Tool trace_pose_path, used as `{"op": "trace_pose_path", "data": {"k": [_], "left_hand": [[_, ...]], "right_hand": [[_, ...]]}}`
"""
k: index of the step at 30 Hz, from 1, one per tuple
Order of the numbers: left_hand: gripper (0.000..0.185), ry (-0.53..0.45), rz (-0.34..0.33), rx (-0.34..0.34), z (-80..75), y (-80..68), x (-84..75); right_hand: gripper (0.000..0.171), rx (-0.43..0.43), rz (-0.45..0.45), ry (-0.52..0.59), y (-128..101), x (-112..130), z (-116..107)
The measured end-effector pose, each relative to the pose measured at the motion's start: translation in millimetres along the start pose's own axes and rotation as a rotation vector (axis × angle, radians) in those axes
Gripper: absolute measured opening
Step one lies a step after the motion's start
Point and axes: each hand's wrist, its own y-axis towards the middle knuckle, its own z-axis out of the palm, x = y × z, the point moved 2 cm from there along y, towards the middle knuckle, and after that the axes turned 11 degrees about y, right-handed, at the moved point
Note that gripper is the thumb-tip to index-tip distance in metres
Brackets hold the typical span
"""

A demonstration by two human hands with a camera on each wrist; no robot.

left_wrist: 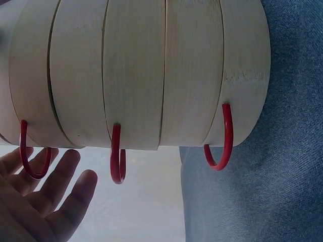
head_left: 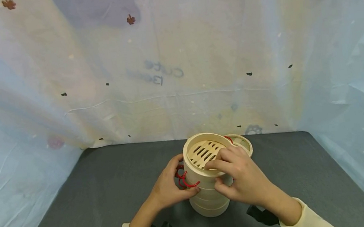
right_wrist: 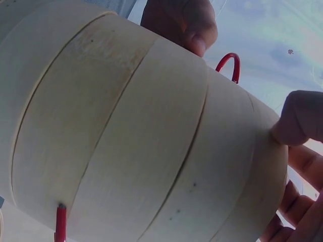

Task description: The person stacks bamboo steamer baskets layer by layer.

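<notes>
A tall stack of round bamboo steamer baskets [head_left: 208, 196] stands in front of me, its top basket [head_left: 192, 166] showing a slatted floor. Red loop handles [left_wrist: 228, 136] stick out from the sides. My left hand [head_left: 168, 190] holds the stack's left side near the top, thumb in front and fingers behind, by the red loops. With the right hand [head_left: 243, 175] I pinch the near right rim of the top basket, fingertips inside and thumb outside. In the right wrist view the thumb [right_wrist: 298, 118] presses the basket wall close to its edge.
Behind the stack on the right lies another round bamboo piece [head_left: 249, 145], partly hidden. Everything stands on a dark grey table [head_left: 125, 176]. Pale plastic sheeting [head_left: 195, 52] hangs behind the table and along both sides.
</notes>
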Motion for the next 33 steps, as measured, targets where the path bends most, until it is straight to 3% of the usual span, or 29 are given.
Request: {"op": "trace_pose_path", "data": {"k": [33], "left_hand": [[0.090, 0.040, 0.029, -0.020, -0.1, 0.1, -0.3]], "right_hand": [[0.035, 0.014, -0.006, 0.028, 0.9, 3.4, 0.3]]}}
